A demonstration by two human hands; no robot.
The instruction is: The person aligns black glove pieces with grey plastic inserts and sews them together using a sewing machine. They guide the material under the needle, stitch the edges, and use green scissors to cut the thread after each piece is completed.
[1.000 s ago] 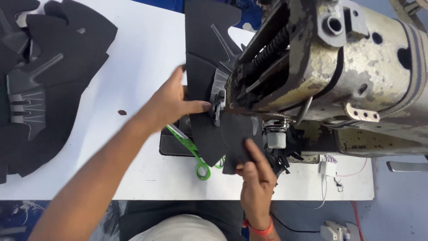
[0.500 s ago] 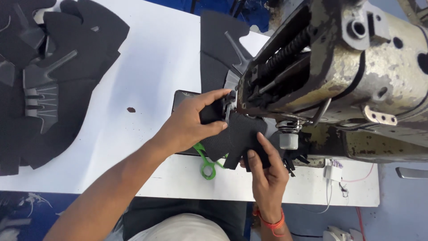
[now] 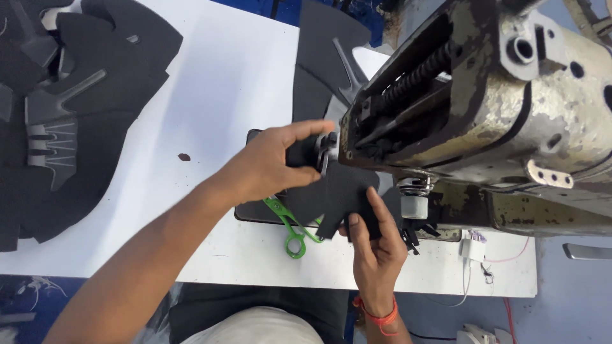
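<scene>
A black cut piece of material [image 3: 338,194] lies under the head of a worn, cream-coloured sewing machine [image 3: 510,108]. My left hand [image 3: 274,165] grips the piece's upper left part next to the needle area, thumb and fingers pinching it. From below, my right hand [image 3: 373,245] presses its fingers flat on the lower edge of the same piece. An orange band circles my right wrist. Green-handled snips [image 3: 294,232] lie on the table just under my left hand.
A heap of black cut pieces with grey trim [image 3: 64,114] covers the left of the white table [image 3: 210,95]. Another black piece [image 3: 325,57] lies behind the machine. A small white box with thin cables [image 3: 473,250] sits at the table's right front edge.
My left hand has shifted right, closer to the needle, and closed on the black piece. The piece has turned and slid under the machine head. My right hand stays on its lower edge.
</scene>
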